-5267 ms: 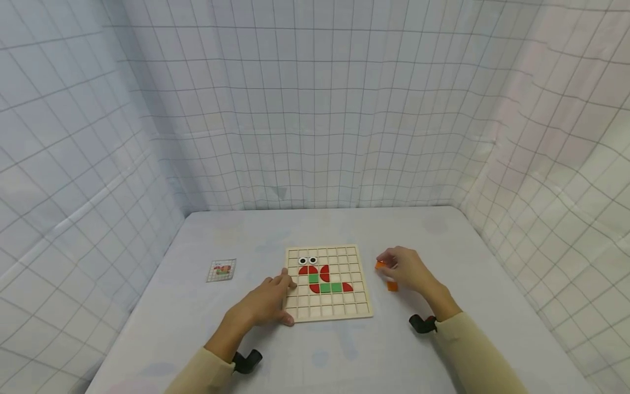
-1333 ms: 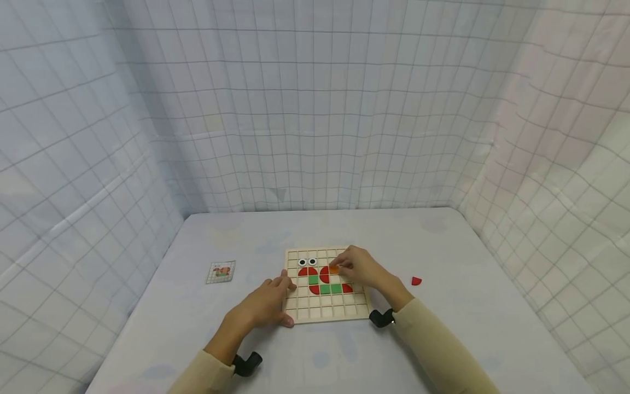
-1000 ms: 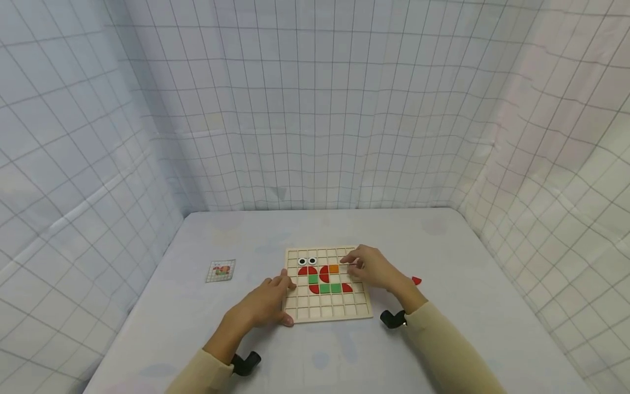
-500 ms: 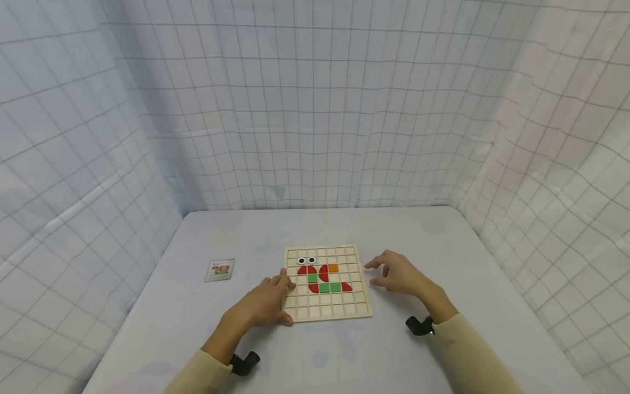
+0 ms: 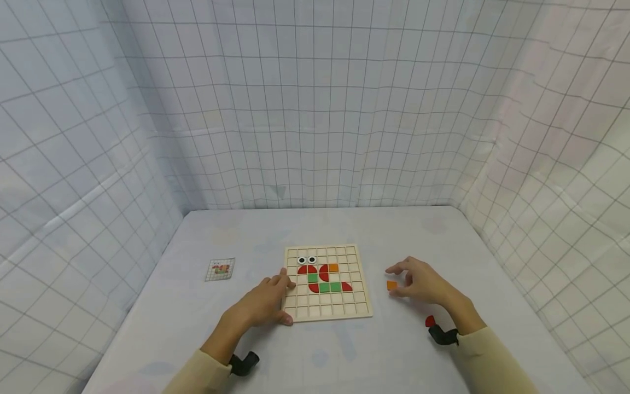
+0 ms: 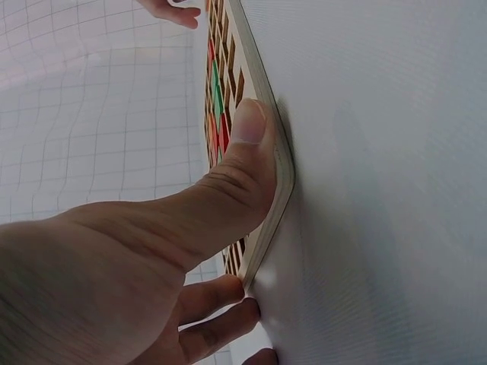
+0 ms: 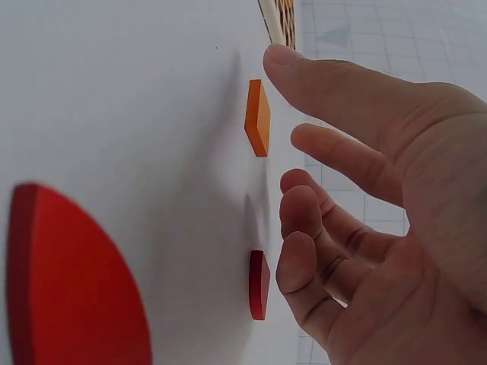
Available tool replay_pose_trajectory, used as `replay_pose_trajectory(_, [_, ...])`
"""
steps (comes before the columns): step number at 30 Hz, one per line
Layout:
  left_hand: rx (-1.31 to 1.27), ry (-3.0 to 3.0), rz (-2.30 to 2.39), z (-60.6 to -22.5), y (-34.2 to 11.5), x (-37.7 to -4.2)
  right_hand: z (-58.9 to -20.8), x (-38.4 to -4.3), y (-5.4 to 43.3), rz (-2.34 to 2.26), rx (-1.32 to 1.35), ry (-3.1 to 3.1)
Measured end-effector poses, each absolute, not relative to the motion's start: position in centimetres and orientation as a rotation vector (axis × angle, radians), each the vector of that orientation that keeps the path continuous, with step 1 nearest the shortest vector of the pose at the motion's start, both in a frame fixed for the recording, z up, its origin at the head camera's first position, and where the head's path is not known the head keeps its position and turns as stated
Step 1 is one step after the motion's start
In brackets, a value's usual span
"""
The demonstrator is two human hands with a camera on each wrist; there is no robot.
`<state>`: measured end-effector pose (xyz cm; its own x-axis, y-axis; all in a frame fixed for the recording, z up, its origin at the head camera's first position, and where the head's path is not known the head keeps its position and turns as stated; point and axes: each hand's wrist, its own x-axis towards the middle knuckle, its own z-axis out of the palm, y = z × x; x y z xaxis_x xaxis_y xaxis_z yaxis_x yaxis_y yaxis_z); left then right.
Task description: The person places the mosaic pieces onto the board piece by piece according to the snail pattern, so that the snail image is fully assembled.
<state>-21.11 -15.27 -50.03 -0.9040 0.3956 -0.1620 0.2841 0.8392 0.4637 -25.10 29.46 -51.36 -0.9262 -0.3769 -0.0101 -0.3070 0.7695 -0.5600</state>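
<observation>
My left hand [image 5: 261, 303] steadies the wooden grid board [image 5: 327, 312] at its left side. Its thumb [image 6: 247, 141] presses near the front left corner, and fingertips touch the edge. The board carries two eye tiles [image 5: 307, 260], several red quarter-round tiles, several green square tiles and an orange square tile [image 5: 333, 267]. My right hand [image 5: 423, 282] is just over the table, right of the board, holding nothing. Its thumb and fingers are apart about a loose orange square tile [image 5: 391, 285], which lies on the table. In the right wrist view a gap shows between that tile [image 7: 259, 119] and the fingers.
A loose red quarter-round tile [image 5: 430, 321] lies beside my right wrist; the right wrist view shows a near red tile [image 7: 76, 281] and another red one [image 7: 259, 285] under the fingers. At left lies a picture card [image 5: 220, 269]. Gridded cloth walls surround the white table [image 5: 320, 358].
My right hand has placed an orange tile on the board, let it go, and moved right to the loose orange tile. My left hand has stayed on the board.
</observation>
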Motion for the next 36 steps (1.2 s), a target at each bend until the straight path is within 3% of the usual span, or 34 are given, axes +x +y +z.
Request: replay_pose_trajectory(36, [0.554,2.765,0.642,-50.3,-15.6,-21.4,-51.9,-25.8,27.8,-0.941,-0.674,2.852])
